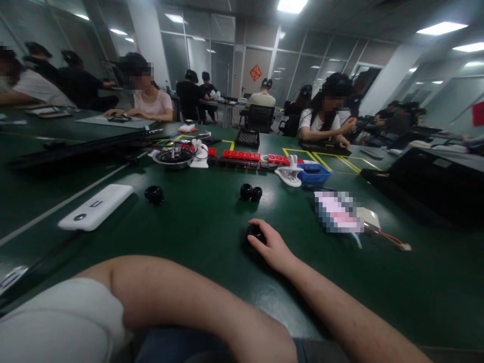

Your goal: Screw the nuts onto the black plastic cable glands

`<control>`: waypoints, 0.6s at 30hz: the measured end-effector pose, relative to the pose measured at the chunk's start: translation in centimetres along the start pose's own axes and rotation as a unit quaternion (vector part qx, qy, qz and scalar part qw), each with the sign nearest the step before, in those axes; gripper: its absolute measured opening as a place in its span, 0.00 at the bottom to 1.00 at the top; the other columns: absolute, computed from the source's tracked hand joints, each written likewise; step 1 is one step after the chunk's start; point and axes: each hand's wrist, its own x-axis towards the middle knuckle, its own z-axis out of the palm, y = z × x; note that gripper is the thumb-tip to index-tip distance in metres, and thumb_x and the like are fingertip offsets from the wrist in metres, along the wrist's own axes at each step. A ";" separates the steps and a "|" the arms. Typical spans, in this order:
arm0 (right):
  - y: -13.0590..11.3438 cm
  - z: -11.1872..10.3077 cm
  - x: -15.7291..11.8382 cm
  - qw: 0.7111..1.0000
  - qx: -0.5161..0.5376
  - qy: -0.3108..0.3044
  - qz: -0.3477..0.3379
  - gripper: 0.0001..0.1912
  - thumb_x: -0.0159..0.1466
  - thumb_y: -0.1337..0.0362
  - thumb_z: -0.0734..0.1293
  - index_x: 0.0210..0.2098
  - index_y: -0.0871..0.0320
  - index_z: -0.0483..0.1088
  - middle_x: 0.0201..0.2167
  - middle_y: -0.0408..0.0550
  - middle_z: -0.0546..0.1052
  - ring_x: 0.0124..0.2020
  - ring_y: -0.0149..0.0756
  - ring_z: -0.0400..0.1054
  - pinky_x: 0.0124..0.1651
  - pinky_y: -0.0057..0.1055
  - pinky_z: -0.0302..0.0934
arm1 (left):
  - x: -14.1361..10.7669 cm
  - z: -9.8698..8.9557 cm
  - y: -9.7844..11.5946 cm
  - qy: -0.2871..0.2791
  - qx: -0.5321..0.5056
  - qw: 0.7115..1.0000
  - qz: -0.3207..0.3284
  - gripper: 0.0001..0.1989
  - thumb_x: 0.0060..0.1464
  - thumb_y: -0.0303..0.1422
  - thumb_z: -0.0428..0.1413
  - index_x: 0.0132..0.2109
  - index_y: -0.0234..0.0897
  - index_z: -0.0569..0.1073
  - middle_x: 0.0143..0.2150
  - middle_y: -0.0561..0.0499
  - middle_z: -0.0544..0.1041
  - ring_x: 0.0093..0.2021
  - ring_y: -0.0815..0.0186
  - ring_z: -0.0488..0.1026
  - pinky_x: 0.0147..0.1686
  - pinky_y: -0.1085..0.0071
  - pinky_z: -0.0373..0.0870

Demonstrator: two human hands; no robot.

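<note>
My right hand [267, 245] is closed around a small black round piece [256, 232] that looks like a toy tyre, low at the table surface. Its fingers and thumb curl over two sides of the piece, hiding part of it. Farther back, two similar black tyres [251, 192] stand side by side, touching or nearly so. Another black tyre [154, 194] sits alone to the left. My left forearm reaches across the bottom of the view, but the hand itself is below the frame edge.
On the green table [196, 237] lie a white power bank [96, 207] with a cable, red blocks [242, 155], a blue tray [313, 174], a white clamp [289, 174] and a pale battery-like pack [367, 220]. A black laptop [434, 181] stands right. Several people sit beyond.
</note>
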 end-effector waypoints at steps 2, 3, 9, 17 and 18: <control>0.3 0.3 0.0 1.000 -0.001 0.004 0.001 0.21 0.57 0.62 0.62 0.49 0.59 0.58 0.44 0.52 0.67 0.45 0.41 0.62 0.49 0.39 0.57 | -2.4 -2.9 1.2 0.000 -0.065 0.997 -0.050 0.09 0.47 0.26 0.50 0.22 0.37 0.70 0.17 0.58 0.69 0.20 0.72 0.67 0.19 0.79 0.60; 0.5 0.4 0.0 1.000 0.001 0.009 0.001 0.24 0.56 0.62 0.63 0.51 0.59 0.56 0.45 0.52 0.67 0.45 0.41 0.62 0.49 0.39 0.56 | -3.6 -4.1 1.6 0.046 -0.076 0.992 -0.091 0.10 0.48 0.26 0.47 0.25 0.37 0.72 0.20 0.57 0.70 0.21 0.72 0.67 0.19 0.80 0.60; 0.9 0.6 0.1 0.994 0.011 0.100 -0.039 0.28 0.54 0.57 0.65 0.51 0.57 0.53 0.42 0.51 0.64 0.44 0.42 0.60 0.47 0.40 0.57 | -8.6 -7.7 -0.7 0.272 0.194 0.910 -0.246 0.12 0.46 0.33 0.50 0.19 0.36 0.69 0.15 0.57 0.64 0.18 0.72 0.61 0.19 0.77 0.52; 0.9 0.5 0.8 0.989 0.037 0.135 -0.038 0.19 0.59 0.56 0.59 0.48 0.56 0.56 0.40 0.50 0.62 0.40 0.40 0.60 0.42 0.36 0.58 | -8.5 -6.0 -5.7 0.342 0.311 0.863 -0.204 0.14 0.52 0.34 0.48 0.21 0.35 0.66 0.19 0.56 0.67 0.21 0.70 0.65 0.22 0.75 0.55; 0.8 0.4 0.8 0.986 0.040 0.152 -0.047 0.18 0.60 0.56 0.57 0.48 0.55 0.56 0.41 0.50 0.62 0.42 0.41 0.59 0.43 0.37 0.58 | -8.1 -5.6 -5.9 0.330 0.327 0.867 -0.179 0.13 0.52 0.33 0.48 0.22 0.36 0.66 0.20 0.55 0.68 0.22 0.70 0.66 0.23 0.75 0.56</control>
